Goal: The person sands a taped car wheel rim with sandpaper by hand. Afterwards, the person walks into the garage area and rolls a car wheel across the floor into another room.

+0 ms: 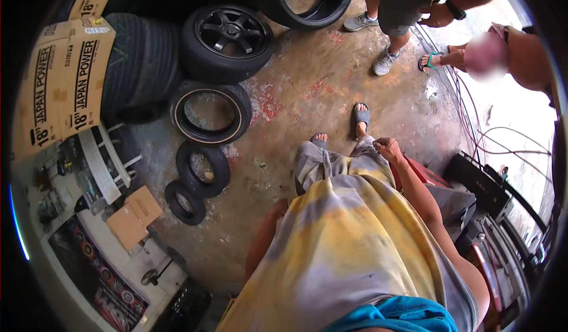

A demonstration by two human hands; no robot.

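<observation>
The right hand [388, 148] is right of centre in the frame, at the knee of the grey shorts [310, 157]. Its fingers are curled in; I cannot tell whether they close on anything. Nearest to it is a red object [416, 171], just beside the right forearm and partly hidden by it. The left arm [265, 237] runs up the lower middle of the frame beside the shirt [355, 231]; the left hand is hidden, so I cannot tell how its fingers stand.

Two sandals [361, 116] show on the stained floor [290, 107], above the shorts. Left of centre, a small tyre [199, 208], a larger tyre [220, 171] and a pale-ringed tyre [246, 116] lie in a line, with a black wheel [234, 31] above them. Another tyre [312, 23] is at the top. At the upper left, a box [59, 89] reads "JAPAN POWER" and sits beside stacked tyres [139, 65]. Flat cardboard [135, 216] lies at the lower left.

At the upper right are two other people, one with a watch [456, 9] by a lowered hand [438, 15]. Cables [473, 119] run along the right, near a black case [478, 182].
</observation>
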